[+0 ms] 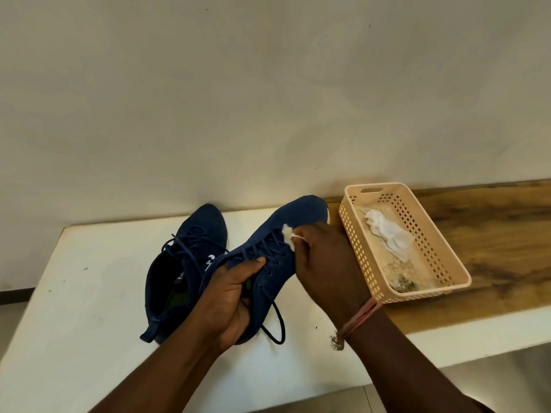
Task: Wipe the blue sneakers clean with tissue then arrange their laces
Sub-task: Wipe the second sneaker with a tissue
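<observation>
Two dark blue sneakers are on the white table [89, 281]. The left sneaker [193, 248] lies flat with its toe toward the wall and its laces loose. My left hand [229, 299] grips the right sneaker [286, 231] at its collar, thumb across the tongue, holding it tilted with the toe up. My right hand [325, 260] pinches a small wad of white tissue [288, 234] and presses it against the upper beside the top eyelets. One lace end [277, 326] hangs down onto the table.
A peach plastic basket [447, 257] sits to the right on the wooden part of the top, holding crumpled used tissue [387, 234] and some dirty scraps. A plain wall stands close behind the sneakers. The table's front edge drops off at lower right.
</observation>
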